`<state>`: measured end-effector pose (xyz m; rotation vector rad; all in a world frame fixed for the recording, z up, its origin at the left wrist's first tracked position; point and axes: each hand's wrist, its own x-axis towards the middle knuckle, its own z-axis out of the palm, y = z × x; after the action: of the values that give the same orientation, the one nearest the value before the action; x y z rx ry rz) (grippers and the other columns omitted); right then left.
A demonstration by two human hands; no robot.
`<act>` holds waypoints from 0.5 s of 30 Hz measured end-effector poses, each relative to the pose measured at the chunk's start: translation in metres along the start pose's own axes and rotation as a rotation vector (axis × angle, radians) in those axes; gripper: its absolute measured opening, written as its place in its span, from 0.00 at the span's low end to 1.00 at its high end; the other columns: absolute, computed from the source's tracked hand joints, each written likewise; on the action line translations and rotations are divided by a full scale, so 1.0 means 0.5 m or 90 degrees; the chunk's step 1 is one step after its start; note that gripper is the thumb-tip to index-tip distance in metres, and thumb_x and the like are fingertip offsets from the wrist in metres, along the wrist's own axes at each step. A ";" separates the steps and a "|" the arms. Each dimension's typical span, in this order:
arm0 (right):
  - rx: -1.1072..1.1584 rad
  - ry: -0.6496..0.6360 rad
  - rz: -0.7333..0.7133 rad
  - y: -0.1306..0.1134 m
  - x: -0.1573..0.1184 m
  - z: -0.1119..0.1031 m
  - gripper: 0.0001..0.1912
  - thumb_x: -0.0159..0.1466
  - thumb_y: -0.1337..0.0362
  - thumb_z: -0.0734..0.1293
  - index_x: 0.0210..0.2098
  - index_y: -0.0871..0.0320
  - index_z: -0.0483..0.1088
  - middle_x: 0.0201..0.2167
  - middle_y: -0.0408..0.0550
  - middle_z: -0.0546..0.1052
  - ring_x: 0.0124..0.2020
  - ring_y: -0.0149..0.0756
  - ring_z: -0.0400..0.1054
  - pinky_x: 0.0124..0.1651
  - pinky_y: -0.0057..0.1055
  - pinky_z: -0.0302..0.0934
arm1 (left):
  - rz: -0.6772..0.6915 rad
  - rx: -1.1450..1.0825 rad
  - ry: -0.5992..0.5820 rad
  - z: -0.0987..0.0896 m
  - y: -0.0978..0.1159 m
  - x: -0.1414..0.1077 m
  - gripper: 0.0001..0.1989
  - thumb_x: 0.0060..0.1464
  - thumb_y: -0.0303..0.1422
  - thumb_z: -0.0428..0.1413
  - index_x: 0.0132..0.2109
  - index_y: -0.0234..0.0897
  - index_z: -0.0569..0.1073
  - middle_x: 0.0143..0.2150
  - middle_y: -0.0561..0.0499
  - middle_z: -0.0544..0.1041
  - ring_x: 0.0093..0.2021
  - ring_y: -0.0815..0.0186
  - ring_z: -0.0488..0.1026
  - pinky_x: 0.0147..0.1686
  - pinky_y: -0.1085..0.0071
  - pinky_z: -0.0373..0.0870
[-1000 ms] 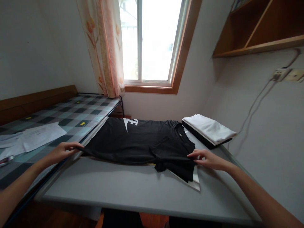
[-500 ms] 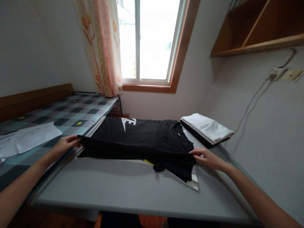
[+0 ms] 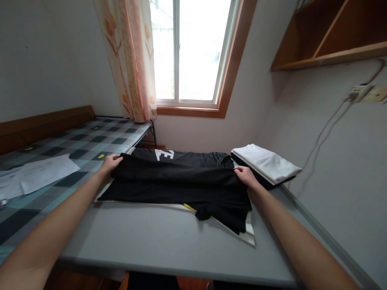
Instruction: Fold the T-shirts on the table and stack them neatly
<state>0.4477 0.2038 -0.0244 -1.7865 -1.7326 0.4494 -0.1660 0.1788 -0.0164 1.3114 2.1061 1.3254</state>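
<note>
A black T-shirt (image 3: 181,175) with white lettering lies across the grey table, its near side lifted and turned up toward the far side. My left hand (image 3: 112,163) pinches the lifted edge at the hem end. At the collar end, my right hand (image 3: 245,175) grips the same edge. Beneath the shirt, a white layer (image 3: 250,233) sticks out along the near border, with a small yellow strip (image 3: 190,207) beside it. The near sleeve (image 3: 205,212) lies bunched on the table. The shirt's collar is partly hidden behind the raised cloth.
Folded white cloth (image 3: 266,161) rests on black cloth at the table's (image 3: 157,241) right rear. To the left stands a bed with a checkered cover (image 3: 117,141) and white papers (image 3: 45,173) on it. A power cord (image 3: 322,133) hangs down the right wall.
Both hands have moved up and away from me, carrying the T-shirt's near edge over its middle. More of the dark underside shows, and part of the white lettering is now covered.
</note>
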 end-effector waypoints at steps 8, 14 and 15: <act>-0.085 0.034 0.049 0.027 0.019 0.036 0.13 0.57 0.63 0.63 0.35 0.57 0.78 0.37 0.53 0.81 0.41 0.45 0.75 0.40 0.32 0.63 | 0.026 0.236 0.019 0.039 0.001 0.026 0.12 0.44 0.34 0.52 0.33 0.34 0.77 0.31 0.45 0.80 0.38 0.54 0.77 0.35 0.69 0.69; -0.239 0.067 0.010 0.018 -0.002 0.039 0.15 0.61 0.60 0.62 0.41 0.54 0.78 0.37 0.52 0.81 0.36 0.44 0.75 0.35 0.34 0.62 | 0.063 0.316 0.044 0.044 -0.003 0.018 0.13 0.50 0.36 0.52 0.39 0.35 0.76 0.34 0.42 0.80 0.39 0.53 0.77 0.37 0.67 0.69; -0.280 0.087 -0.009 0.012 -0.010 0.040 0.15 0.62 0.60 0.62 0.42 0.54 0.77 0.38 0.54 0.80 0.36 0.44 0.74 0.35 0.35 0.62 | 0.066 0.318 0.049 0.046 -0.002 0.015 0.13 0.51 0.36 0.53 0.41 0.36 0.76 0.34 0.43 0.80 0.39 0.53 0.77 0.38 0.67 0.69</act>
<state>0.4394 0.2028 -0.0441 -2.0442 -1.8441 -0.0703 -0.1552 0.1974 -0.0277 1.5946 2.5614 0.9247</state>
